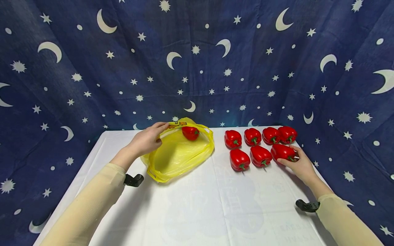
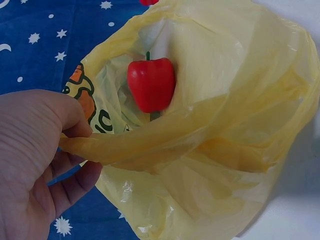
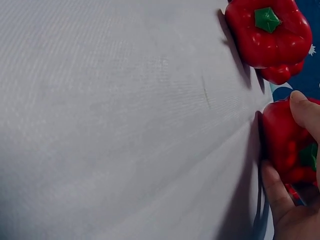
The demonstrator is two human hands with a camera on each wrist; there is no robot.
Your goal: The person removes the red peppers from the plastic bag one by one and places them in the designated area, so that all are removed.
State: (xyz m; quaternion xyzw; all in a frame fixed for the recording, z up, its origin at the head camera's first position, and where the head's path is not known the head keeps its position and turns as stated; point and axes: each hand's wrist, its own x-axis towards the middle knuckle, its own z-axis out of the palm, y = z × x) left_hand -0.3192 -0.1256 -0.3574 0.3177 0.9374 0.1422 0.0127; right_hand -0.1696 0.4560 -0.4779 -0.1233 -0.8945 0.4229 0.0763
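My left hand pinches the rim of a yellow plastic bag, whose mouth gapes toward me. Inside the bag lies one red bell pepper; the left wrist view shows that pepper beyond the folded rim, between thumb and fingers at the bag's edge. At the right, my right hand grips a red bell pepper at the front row's right end, thumb on one side and fingers on the other. In the right wrist view this pepper is partly cut off by the frame.
More red bell peppers stand in two rows on the white-covered table, including a front-row pepper and a back-row pepper. A dark blue curtain with moons and stars hangs behind the table.
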